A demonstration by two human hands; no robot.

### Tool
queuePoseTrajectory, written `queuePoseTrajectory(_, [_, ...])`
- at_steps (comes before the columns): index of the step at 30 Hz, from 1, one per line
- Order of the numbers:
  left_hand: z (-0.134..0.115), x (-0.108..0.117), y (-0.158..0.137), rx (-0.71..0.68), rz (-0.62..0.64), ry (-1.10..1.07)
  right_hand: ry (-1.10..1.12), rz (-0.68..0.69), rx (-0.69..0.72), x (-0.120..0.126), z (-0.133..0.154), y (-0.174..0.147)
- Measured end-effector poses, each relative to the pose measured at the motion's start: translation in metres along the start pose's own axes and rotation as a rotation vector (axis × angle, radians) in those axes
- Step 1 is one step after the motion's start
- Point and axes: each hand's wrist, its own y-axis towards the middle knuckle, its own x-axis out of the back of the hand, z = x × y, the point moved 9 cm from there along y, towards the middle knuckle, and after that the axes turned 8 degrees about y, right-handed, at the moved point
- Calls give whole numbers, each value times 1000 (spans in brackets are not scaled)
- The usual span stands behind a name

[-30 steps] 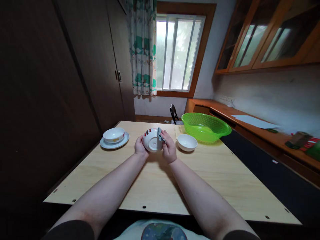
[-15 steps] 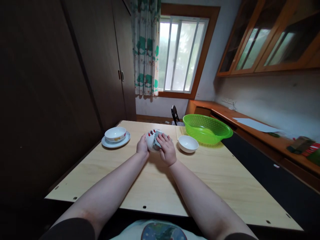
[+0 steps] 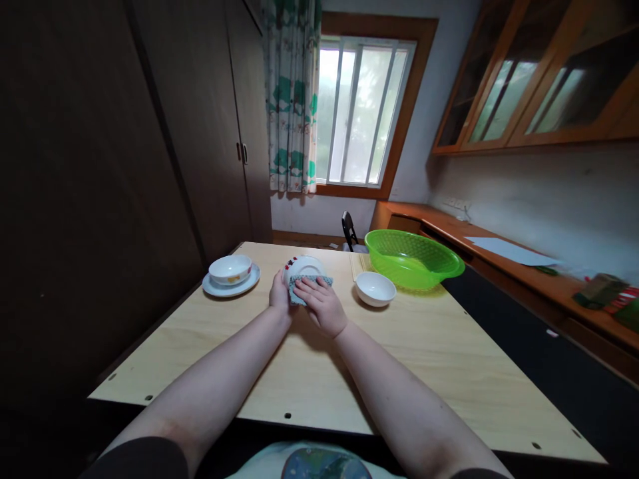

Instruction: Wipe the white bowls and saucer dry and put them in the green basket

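Observation:
My left hand (image 3: 279, 291) grips the left side of a white bowl (image 3: 310, 266) with red marks near its rim. The bowl's underside, with its ring foot, faces up. A grey-blue cloth (image 3: 295, 296) lies over the near part of the bowl. My right hand (image 3: 324, 309) presses that cloth against the bowl, its fingers laid across it. The fingertips of my left hand are mostly hidden behind the bowl.
A white bowl (image 3: 376, 289) stands right of my hands. Behind it are pale chopsticks (image 3: 355, 266) and a green plastic basin (image 3: 414, 266). To the left, a patterned bowl (image 3: 230, 269) sits on a white plate (image 3: 212, 287). All rest on a wooden table (image 3: 299, 372).
The bowl in my hands has turned, so its underside now shows more. My right hand and the cloth have shifted left and down across it.

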Motion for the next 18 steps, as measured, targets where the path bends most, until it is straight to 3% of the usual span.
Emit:
queuePoseTrajectory(6, [-14, 6, 7, -148, -91, -33, -32, -56, -87, 6, -13, -4])
queuePoseTrajectory(12, [-13, 0, 7, -165, -70, 32, -73, -141, -178, 11, -25, -8])
queuePoseTrajectory(18, [-12, 14, 8, -178, -181, 168, -42, -152, -189, 11, -29, -9])
